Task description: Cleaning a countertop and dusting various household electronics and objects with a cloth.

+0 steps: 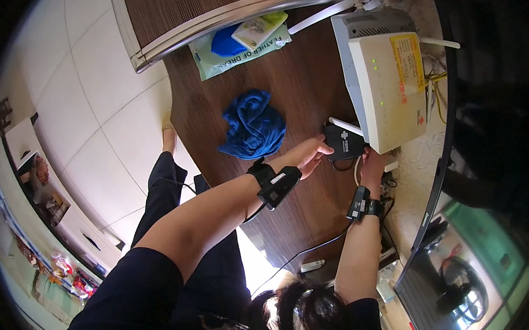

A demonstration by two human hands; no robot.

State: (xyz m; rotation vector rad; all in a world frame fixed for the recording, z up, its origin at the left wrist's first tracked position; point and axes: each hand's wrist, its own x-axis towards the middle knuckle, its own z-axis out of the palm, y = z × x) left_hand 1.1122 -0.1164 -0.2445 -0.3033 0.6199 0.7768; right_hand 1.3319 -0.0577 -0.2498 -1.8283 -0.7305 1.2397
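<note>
A small flat black set-top box [343, 142] with a printed logo lies on the dark wood-grain tabletop. My left hand [311, 155] grips its near left corner, thumb on top and the other fingers curled at the edge. At the box's right end is my right hand [372, 166], its fingers bent against the corner beside a white cable [357, 172]. The router above partly hides those fingertips, so their hold is unclear. A dark cable [340, 166] loops out from below the box. Left of it rests a crumpled blue cloth [254, 125].
A white router [384, 93] with antennas and lit green lights leans over the box, near the wall. Behind the cloth lies a pale green packet [216, 64]. A large dark screen [471, 173] stands at right. Strapped wrist devices [279, 187] trail a thin cable [301, 253].
</note>
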